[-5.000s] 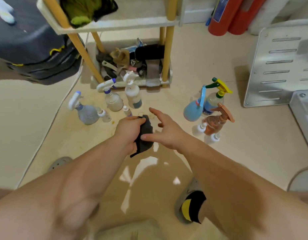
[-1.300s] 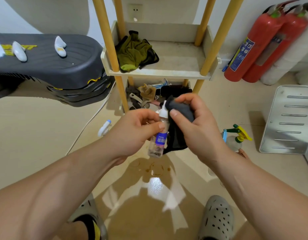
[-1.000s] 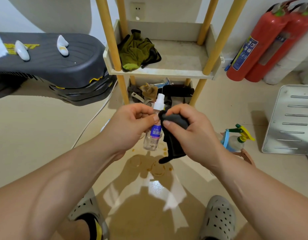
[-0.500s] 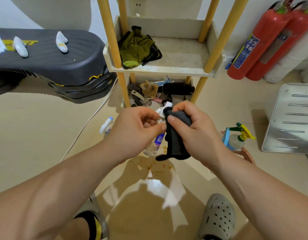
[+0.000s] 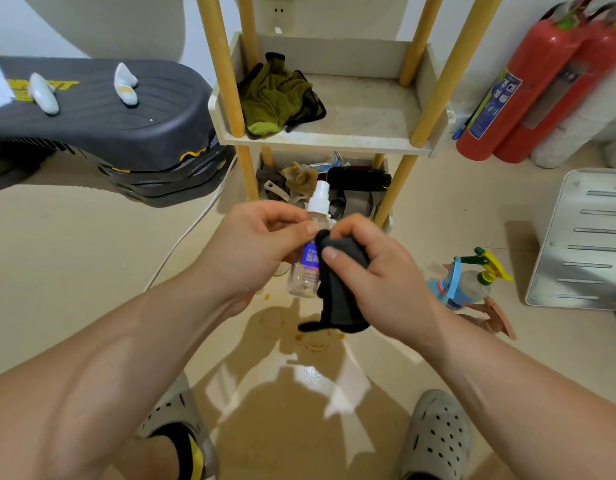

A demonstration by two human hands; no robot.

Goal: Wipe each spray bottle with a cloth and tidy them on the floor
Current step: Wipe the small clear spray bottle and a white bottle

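Observation:
A small clear spray bottle (image 5: 308, 268) with a white pump top and a blue label is held upright above the floor. My left hand (image 5: 254, 251) pinches it near the neck. My right hand (image 5: 372, 271) grips a dark grey cloth (image 5: 337, 296) and presses it against the bottle's right side. On the floor to the right stand a blue spray bottle (image 5: 445, 292), a clear one with a yellow and green trigger (image 5: 479, 275) and a brown one (image 5: 490, 322), partly hidden by my right forearm.
A wooden-post shelf (image 5: 337, 133) stands ahead, a green cloth (image 5: 275, 95) on it and clutter under it. Two red fire extinguishers (image 5: 528, 98) lean at the right wall. A metal rack (image 5: 583, 244) lies right, a dark machine (image 5: 102, 123) left, with a white cable (image 5: 182, 237).
Five seconds ago both hands held the cloth near the floor among the bottles. Since then the small bottle was lifted; over the last second the cloth slid from its top down its side.

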